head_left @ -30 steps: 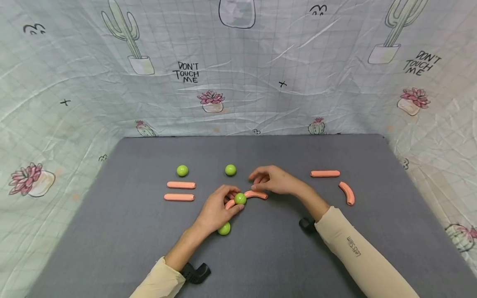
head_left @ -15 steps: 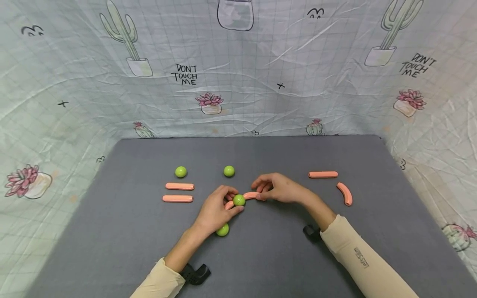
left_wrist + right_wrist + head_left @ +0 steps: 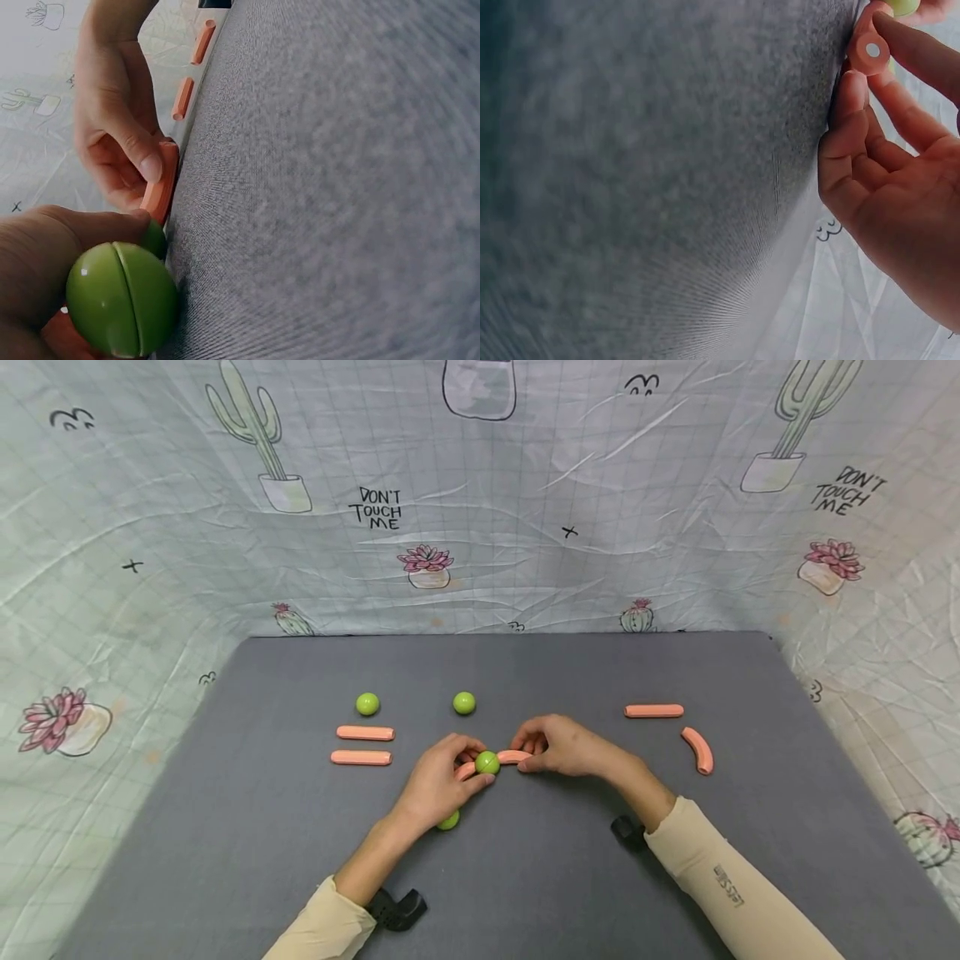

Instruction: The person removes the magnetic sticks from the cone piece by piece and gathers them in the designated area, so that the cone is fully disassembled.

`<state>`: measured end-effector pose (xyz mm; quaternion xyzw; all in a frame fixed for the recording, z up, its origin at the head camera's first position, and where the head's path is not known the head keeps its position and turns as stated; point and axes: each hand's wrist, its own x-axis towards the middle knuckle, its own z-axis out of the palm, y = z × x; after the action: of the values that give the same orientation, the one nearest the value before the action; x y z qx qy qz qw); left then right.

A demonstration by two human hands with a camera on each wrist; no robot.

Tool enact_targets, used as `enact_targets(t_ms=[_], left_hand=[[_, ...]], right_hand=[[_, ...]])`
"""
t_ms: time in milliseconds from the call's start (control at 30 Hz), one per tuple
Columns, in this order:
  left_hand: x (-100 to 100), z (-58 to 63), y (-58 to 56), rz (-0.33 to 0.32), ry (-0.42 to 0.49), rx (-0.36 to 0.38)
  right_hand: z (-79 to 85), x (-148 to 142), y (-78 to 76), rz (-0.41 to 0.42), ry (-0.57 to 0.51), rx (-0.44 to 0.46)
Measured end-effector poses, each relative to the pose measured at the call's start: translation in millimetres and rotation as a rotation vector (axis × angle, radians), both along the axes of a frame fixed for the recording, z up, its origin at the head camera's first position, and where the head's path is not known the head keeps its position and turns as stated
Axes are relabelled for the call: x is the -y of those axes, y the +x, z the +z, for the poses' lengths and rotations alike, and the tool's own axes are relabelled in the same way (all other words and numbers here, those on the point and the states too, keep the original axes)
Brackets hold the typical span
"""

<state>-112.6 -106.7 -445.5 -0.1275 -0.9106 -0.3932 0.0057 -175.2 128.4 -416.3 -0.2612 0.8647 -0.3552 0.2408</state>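
Note:
My left hand (image 3: 435,785) pinches a green ball (image 3: 487,763) between thumb and fingers, low over the grey table. A curved orange tube (image 3: 467,770) runs from that ball in under the same hand. Opposite, my right hand (image 3: 566,746) holds one end of another curved orange tube (image 3: 513,757), whose other end meets the ball's right side. A white dot marks the near end of this curved tube (image 3: 868,52) in the right wrist view. A second green ball (image 3: 124,300), with a seam line, sits close under the left hand, partly hidden in the head view.
Two straight orange tubes (image 3: 361,758) lie at the left, with a green ball (image 3: 367,703) behind them. Another green ball (image 3: 464,702) rests beyond my hands. At the right are a straight tube (image 3: 654,711) and a curved tube (image 3: 698,750). A printed cloth (image 3: 480,585) hangs behind the table.
My right hand has come down and towards me from above the curved tube and now grips its right end. The left hand keeps its hold on the green ball.

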Motion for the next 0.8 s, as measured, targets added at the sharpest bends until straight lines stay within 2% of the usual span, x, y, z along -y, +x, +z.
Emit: enact_targets(t_ms=[400, 800], left_hand=[[-5, 0.7, 1.5, -0.011, -0.023, -0.032], [-5, -1.4, 1.1, -0.017, -0.018, -0.055]], right_hand=[[2.3, 0, 9.3, -0.085, 0.004, 0.076], [-2.0, -9, 9.7, -0.048, -0.106, 0.102]])
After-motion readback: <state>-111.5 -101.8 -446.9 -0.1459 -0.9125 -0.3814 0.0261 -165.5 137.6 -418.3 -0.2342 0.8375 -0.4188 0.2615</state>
